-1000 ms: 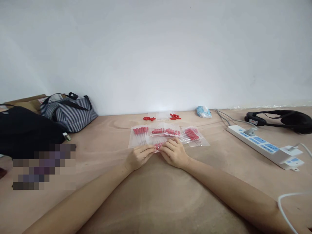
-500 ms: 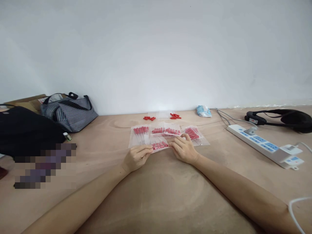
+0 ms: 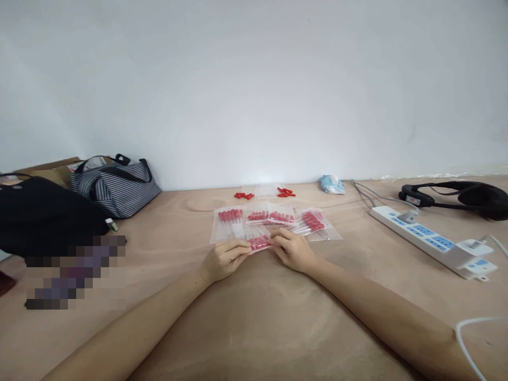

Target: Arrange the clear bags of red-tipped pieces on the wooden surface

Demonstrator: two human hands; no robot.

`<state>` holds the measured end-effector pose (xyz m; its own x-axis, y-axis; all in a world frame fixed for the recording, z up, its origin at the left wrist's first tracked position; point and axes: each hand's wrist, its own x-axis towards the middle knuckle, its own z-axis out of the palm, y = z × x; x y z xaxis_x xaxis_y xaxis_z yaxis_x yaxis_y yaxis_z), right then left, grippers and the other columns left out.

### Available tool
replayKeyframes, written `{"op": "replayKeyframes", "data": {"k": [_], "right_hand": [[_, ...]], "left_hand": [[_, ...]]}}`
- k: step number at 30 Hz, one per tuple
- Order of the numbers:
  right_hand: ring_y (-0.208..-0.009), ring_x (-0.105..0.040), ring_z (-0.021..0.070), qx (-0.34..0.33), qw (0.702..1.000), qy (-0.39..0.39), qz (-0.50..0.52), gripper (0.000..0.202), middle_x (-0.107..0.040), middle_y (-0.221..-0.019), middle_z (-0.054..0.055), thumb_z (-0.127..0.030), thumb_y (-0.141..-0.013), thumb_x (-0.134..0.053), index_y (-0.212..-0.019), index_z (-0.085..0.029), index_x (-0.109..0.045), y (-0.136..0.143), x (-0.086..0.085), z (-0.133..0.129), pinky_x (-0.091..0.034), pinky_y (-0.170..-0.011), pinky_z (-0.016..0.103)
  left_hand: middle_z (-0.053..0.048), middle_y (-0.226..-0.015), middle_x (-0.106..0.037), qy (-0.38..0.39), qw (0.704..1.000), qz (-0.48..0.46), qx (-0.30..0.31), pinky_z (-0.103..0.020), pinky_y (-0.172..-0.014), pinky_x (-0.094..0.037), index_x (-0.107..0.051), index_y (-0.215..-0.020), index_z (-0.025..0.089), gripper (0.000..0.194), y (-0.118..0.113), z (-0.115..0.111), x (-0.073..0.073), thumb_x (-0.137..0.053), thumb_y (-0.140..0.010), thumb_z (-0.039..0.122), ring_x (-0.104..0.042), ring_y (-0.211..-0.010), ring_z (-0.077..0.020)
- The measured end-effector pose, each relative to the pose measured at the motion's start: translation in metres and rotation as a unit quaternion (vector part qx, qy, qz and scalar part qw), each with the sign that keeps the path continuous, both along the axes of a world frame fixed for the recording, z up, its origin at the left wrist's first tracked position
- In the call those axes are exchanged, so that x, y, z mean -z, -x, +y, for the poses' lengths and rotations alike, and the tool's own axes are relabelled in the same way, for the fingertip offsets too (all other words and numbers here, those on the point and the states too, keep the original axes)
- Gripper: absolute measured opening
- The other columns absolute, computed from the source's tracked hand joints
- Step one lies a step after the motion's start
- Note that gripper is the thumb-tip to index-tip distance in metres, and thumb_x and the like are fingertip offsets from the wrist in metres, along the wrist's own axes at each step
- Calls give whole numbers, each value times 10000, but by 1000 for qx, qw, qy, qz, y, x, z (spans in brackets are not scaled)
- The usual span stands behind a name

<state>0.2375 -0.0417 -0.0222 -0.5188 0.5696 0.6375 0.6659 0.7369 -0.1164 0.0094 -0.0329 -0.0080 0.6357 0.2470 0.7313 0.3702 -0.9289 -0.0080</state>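
Between both hands, near the table's middle, is a clear plastic bag (image 3: 259, 244) of droppers with red bulbs and thin clear stems. My left hand (image 3: 227, 259) pinches its left near corner. On the right edge, the fingers of my right hand (image 3: 291, 250) are closed. Just behind lie more bags: a left bag (image 3: 229, 218) with its red bulbs in a row, two overlapping middle bags (image 3: 270, 214), and a right bag (image 3: 313, 221). Farther back are loose red bulbs on the left (image 3: 243, 196) and right (image 3: 286, 192), with thin clear tubes (image 3: 265, 191) between them.
A white power strip (image 3: 431, 238) with plugs and cables lies at the right, below a black headset-like strap (image 3: 456, 196). Near the wall sits a crumpled blue packet (image 3: 332, 184). A striped bag (image 3: 119, 188), black cloth (image 3: 43, 217) and small bottle (image 3: 111, 225) are at the left.
My right hand has come left and slightly down from beside the right bag to the near bag's edge. My left hand keeps its pinch on the corner.
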Motion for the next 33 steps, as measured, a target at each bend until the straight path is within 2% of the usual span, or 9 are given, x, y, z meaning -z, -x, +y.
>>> {"op": "replayKeyframes", "data": {"k": [3, 8, 11, 15, 20, 25, 28, 30, 33], "right_hand": [[-808, -569, 130, -33, 997, 10, 64, 133, -587, -922, 51, -126, -820, -367, -826, -196, -479, 2, 4, 1, -449, -631, 236], [-789, -596, 138, -57, 965, 57, 250, 74, -587, -958, 88, -141, -821, -380, -845, -204, -411, 0, 7, -1, -492, -633, 266], [-857, -586, 152, -38, 951, 30, 306, 44, -580, -978, 99, -171, -824, -402, -849, -208, -401, 0, 2, 0, -487, -677, 280], [-902, -560, 154, -15, 956, -31, 293, 52, -572, -969, 92, -171, -815, -404, -849, -210, -395, 5, -11, 22, -460, -720, 289], [-821, -550, 149, 71, 978, -16, 194, 53, -560, -933, 96, -150, -803, -356, -798, -199, -373, 20, -13, 70, -434, -692, 282], [-671, -524, 149, 91, 988, 4, 124, 81, -566, -780, 57, -126, -766, -367, -745, -188, -416, 31, -4, 93, -397, -616, 273], [-686, -514, 168, 103, 991, 0, 87, 96, -567, -717, 44, -111, -733, -403, -699, -183, -457, 30, -3, 89, -366, -691, 327], [-800, -506, 192, 113, 991, -9, 75, 92, -583, -796, 61, -113, -724, -425, -721, -177, -491, 28, -4, 81, -309, -795, 387], [-897, -469, 195, 126, 989, -47, 66, 84, -576, -915, 66, -171, -756, -446, -783, -175, -526, 25, -6, 64, -231, -863, 412]], "left_hand": [[-77, -976, -616, 59, 998, -2, -22, -276, -799, -494, -524, -1036, 173, 263, 5, 6, -2, -489, -794, 267, -579, -917, -159], [-105, -1110, -546, 140, 955, -51, -257, -417, -933, -376, -494, -1098, 161, 329, 25, 40, 2, -336, -841, 292, -469, -1081, -228], [-108, -1190, -489, 159, 939, -19, -304, -423, -981, -315, -486, -1124, 160, 374, 32, 61, 7, -380, -809, 330, -400, -1151, -251], [-89, -1247, -447, 196, 918, -4, -346, -407, -1010, -257, -485, -1137, 181, 391, 30, 77, 5, -367, -812, 364, -349, -1194, -241], [-158, -1253, -433, 313, 832, -49, -456, -464, -973, -257, -419, -1192, 136, 556, 32, 90, -3, -349, -788, 512, -347, -1192, -308], [-180, -1286, -386, 374, 815, -53, -440, -477, -974, -228, -284, -1263, 152, 894, 38, 93, 1, -566, -566, 636, -323, -1197, -350], [-159, -1187, -493, 391, 827, -126, -384, -411, -914, -336, -297, -1244, 165, 874, 41, 94, 6, -654, -540, 540, -448, -1106, -304], [-132, -1068, -572, 397, 827, -200, -343, -363, -852, -395, -320, -1224, 161, 864, 43, 96, 8, -716, -507, 436, -526, -1007, -258], [-76, -880, -629, 435, 784, -330, -296, -301, -729, -448, -387, -1164, 152, 846, 47, 98, 7, -770, -421, 279, -590, -827, -206]]}}
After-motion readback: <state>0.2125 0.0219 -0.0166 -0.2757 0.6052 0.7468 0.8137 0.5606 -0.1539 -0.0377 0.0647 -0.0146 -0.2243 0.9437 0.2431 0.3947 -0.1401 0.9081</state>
